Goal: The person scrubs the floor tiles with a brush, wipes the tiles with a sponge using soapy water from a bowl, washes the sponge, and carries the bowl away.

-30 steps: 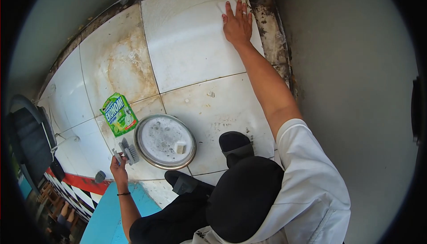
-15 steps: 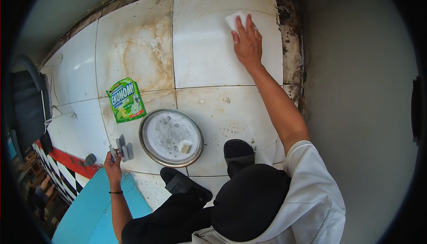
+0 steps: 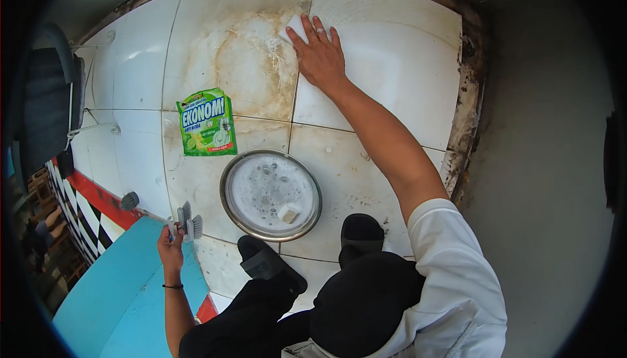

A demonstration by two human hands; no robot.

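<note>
My right hand [image 3: 321,58] presses flattened fingers on a white sponge [image 3: 296,27] against the tile. The sponge lies at the joint between a brown-stained tile [image 3: 222,38] and a whiter tile [image 3: 392,58]. At the lower left, my left hand [image 3: 171,248] is closed around a grey scrub brush [image 3: 194,226], its bristles facing right; a second pale piece beside it is hard to make out. Between my hands stands a round metal basin [image 3: 230,217] of foamy water, with a pale block [image 3: 288,213] in it. A green detergent packet [image 3: 208,123] lies left of the basin.
My black sandals [image 3: 264,263] are just below the basin. A small grey brush head [image 3: 129,201] rests near the red edge [image 3: 98,195] at left. A grey wall [image 3: 542,129] bounds the right side, and a dark object with cords [image 3: 46,107] stands far left.
My right hand has moved left with the sponge, from the whiter tile onto the stained tile's edge. The view has shifted, while my left hand still holds the brush.
</note>
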